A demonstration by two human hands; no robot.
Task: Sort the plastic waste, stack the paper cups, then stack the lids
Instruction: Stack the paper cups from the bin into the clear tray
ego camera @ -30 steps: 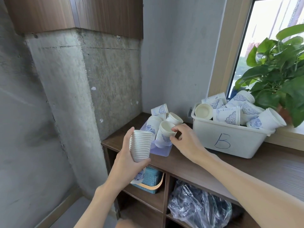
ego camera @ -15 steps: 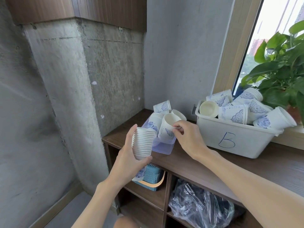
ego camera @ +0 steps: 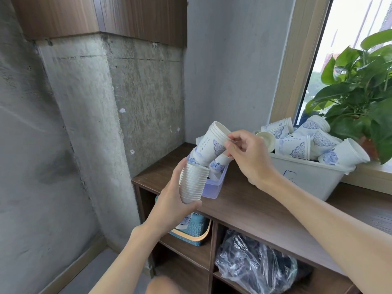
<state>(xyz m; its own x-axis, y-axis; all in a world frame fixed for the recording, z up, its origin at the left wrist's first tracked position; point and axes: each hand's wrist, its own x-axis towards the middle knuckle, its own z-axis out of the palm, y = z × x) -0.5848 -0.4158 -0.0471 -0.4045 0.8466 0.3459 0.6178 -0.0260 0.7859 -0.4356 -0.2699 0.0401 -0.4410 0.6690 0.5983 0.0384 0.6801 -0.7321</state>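
Lifted since earlier: nested cups, pinched at rim by right hand, centre frame. Lower centre: left hand grips stack; nesting judged next.

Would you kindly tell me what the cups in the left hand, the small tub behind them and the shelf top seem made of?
The stack of cups in the left hand: probably paper, matte white, with rolled rims. The small tub: translucent bluish plastic, light passing through its wall. The shelf top: dark streaked grain, matte; wood or wood-look laminate, cannot tell which.
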